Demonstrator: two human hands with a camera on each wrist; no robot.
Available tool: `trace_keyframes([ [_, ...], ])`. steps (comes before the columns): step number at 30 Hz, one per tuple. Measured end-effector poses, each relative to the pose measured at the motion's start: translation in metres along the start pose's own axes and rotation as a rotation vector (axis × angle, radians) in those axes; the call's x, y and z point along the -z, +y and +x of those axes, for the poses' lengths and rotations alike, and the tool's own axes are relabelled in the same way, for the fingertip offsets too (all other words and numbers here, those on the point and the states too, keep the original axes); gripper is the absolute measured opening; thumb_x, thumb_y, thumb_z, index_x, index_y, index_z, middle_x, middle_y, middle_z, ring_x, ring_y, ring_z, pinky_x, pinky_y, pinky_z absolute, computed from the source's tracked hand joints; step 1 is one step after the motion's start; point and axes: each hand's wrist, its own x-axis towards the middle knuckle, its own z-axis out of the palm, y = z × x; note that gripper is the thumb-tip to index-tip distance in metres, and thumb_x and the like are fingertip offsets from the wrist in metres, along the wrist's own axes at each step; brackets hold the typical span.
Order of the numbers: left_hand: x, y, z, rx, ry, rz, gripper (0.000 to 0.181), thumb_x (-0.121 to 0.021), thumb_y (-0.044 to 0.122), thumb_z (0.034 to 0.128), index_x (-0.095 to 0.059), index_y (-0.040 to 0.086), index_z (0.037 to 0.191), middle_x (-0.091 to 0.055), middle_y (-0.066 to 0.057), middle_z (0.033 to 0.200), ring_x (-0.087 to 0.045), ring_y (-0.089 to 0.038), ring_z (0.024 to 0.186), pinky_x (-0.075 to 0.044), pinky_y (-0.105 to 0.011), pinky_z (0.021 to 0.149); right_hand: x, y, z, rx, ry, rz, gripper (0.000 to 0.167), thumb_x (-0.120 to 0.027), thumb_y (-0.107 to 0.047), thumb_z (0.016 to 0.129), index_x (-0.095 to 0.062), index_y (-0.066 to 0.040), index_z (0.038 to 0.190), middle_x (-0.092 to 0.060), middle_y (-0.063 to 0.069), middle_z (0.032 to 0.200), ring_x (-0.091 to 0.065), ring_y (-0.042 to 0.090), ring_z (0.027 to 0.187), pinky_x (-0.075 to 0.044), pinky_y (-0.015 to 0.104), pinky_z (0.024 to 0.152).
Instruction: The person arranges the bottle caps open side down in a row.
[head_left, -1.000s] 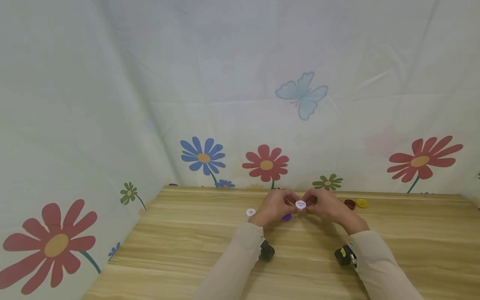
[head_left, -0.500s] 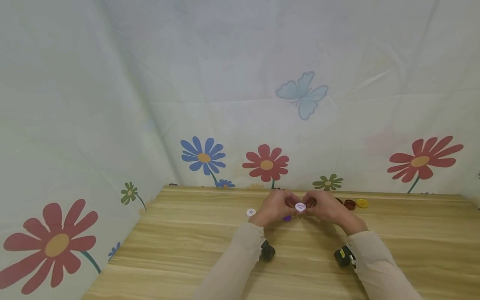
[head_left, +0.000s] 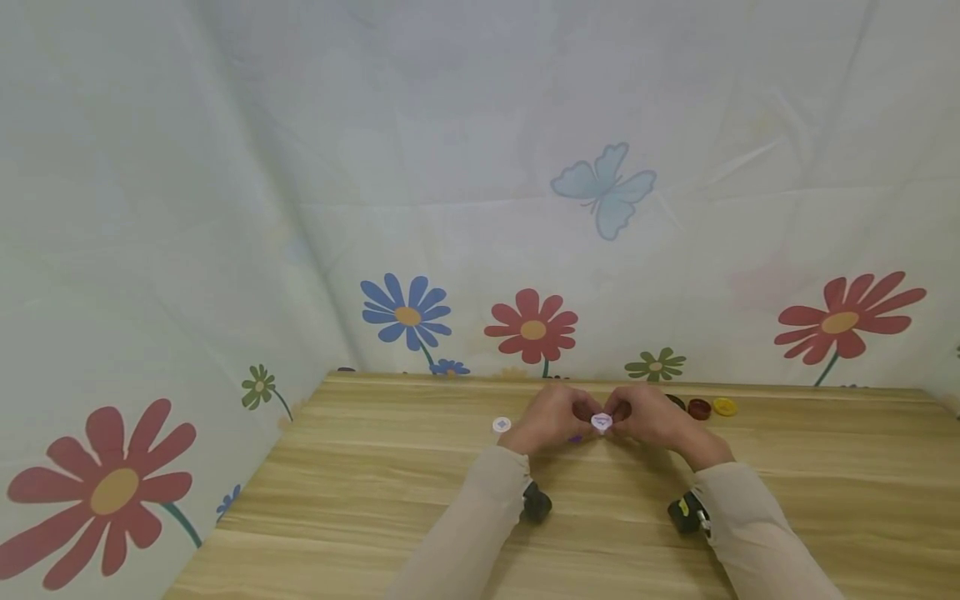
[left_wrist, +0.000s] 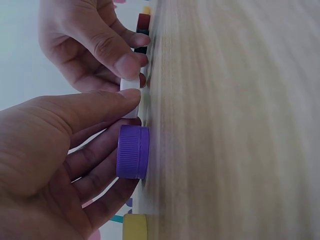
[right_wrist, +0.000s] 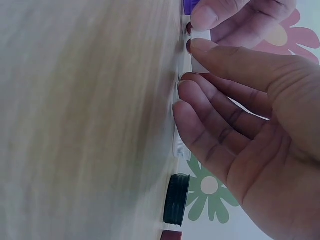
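Across the wooden worktop (head_left: 360,483), I'm pinching the white cap (head_left: 602,422) right of lower centre between left hand (head_left: 549,418) and right hand (head_left: 649,414), apparently positioning it, next likely needing an even release.

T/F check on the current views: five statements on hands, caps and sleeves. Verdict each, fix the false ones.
1. The left hand and right hand pinch one white cap. True.
2. In the head view, the dark red cap sits between the dark green cap and the yellow cap. True.
3. In the head view, the yellow cap is left of both hands. False: it is right of them.
4. The purple cap is near the left hand's fingers. True.
5. Both sleeves are black. False: the sleeves are pale beige.
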Motion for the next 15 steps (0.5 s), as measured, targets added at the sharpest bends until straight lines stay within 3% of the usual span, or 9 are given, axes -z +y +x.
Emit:
trace_keyframes([
  [15, -0.0012, 0.0007, 0.0005, -0.023, -0.007, 0.082, 0.021, -0.09, 0.012, 0.0872, -0.083, 0.011, 0.107, -0.077, 0.008, 0.092, -0.064, 0.0, 0.084, -0.05, -0.018, 0.083, 0.0001, -0.0001, -0.0005, -0.025, -0.025, -0.015, 0.02, -0.088, -0.004, 0.085, -0.072, -0.002, 0.097, -0.068, -0.001, 0.084, -0.059, 0.013, 0.074, -0.052, 0.032, 0.064],
])
